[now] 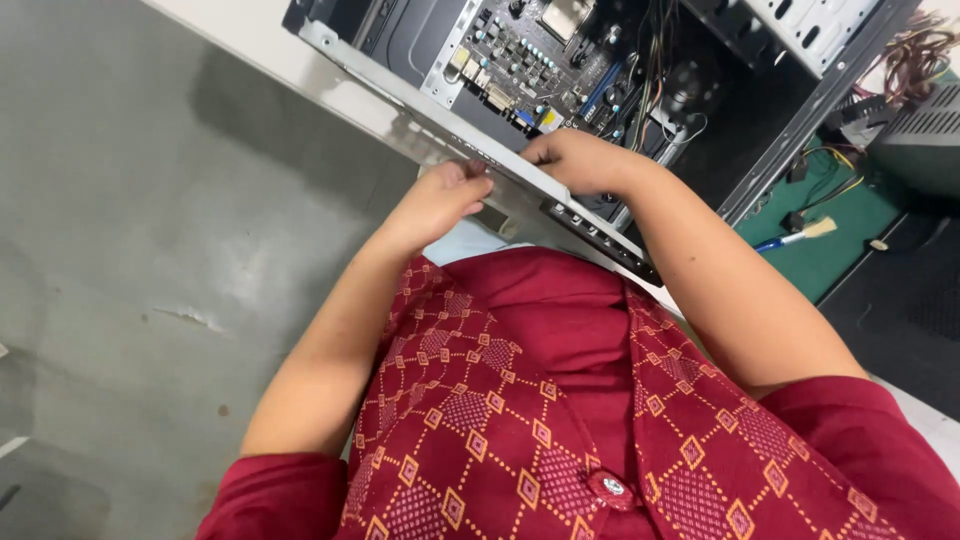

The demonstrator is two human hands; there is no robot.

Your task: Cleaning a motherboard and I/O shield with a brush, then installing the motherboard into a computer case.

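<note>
While the left hand (440, 200) and right hand (580, 160) are gripping the near metal edge of the open computer case (420, 110) at twelve o'clock, fingers are risking cuts, and cables (655, 60) at one o'clock snagging.

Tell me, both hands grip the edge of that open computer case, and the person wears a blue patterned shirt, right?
Not quite: the head view shows the shirt is red, not blue. The left hand and right hand do grip the edge of the open computer case.

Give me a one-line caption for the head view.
Both hands, left and right, grip the metal edge of an open computer case.
</note>
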